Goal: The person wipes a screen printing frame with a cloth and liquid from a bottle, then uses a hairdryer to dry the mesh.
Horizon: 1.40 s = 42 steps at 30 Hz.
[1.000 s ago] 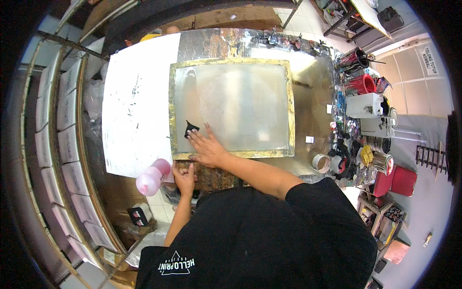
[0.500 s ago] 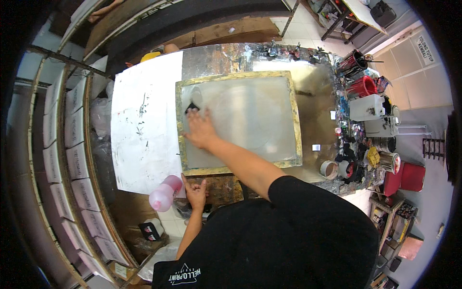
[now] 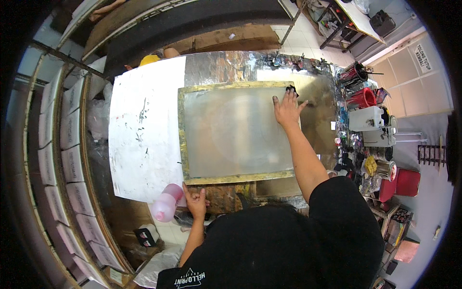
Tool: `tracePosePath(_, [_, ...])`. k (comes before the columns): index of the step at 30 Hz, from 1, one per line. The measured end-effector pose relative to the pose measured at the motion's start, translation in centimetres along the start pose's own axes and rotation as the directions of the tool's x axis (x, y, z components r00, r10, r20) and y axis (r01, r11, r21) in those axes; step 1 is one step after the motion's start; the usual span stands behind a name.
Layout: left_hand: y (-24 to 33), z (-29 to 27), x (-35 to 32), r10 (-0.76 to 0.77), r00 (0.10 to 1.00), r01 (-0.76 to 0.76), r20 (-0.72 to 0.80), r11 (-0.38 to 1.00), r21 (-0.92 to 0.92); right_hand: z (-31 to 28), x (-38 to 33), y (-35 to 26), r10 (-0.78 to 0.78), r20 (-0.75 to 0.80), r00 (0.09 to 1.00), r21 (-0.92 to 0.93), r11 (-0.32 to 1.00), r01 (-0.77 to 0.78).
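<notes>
The frame (image 3: 239, 179) is yellow blotched with grey, its mesh (image 3: 231, 132) cloudy grey; the cloth (image 3: 293, 89) at its two o'clock corner is black. At nine o'clock, a white sheet (image 3: 127, 166) flecked black; between seven and eight, a pink bottle (image 3: 167, 204).

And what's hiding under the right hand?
Some black cloth pokes out past the right hand, at the far right corner of the frame. The hand covers part of the frame and whatever else lies beneath.
</notes>
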State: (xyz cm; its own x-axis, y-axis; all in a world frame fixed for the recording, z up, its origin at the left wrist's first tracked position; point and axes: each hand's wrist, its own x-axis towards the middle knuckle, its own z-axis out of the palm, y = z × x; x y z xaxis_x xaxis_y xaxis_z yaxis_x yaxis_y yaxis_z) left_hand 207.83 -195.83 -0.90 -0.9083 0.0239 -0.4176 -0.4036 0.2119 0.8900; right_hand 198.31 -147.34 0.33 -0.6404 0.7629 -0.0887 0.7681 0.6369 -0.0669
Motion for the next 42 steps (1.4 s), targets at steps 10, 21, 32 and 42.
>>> tracePosePath(10, [1.8,0.1,0.2,-0.036,0.999,0.035,0.007,0.999,0.006,3.4,-6.9,-27.8,-0.590,-0.109,0.800,0.211,0.773,0.599])
tracePosePath(21, [0.7,-0.5,0.7,-0.049,0.999,0.049,-0.016,0.998,-0.030,1.7,-21.9,-17.5,-0.952,0.110,0.285,0.063,0.293,0.954])
tracePosePath(32, [0.4,-0.1,0.3,-0.083,0.995,0.082,-0.047,0.996,-0.037,-2.6,-25.3,11.2,-0.658,0.271,0.703,0.118,0.747,0.654])
tracePosePath(42, [0.1,-0.3,0.9,-0.033,0.999,0.032,-0.020,0.999,-0.009,0.2,-0.8,4.6,-0.276,-0.102,0.956,0.077,0.956,0.284])
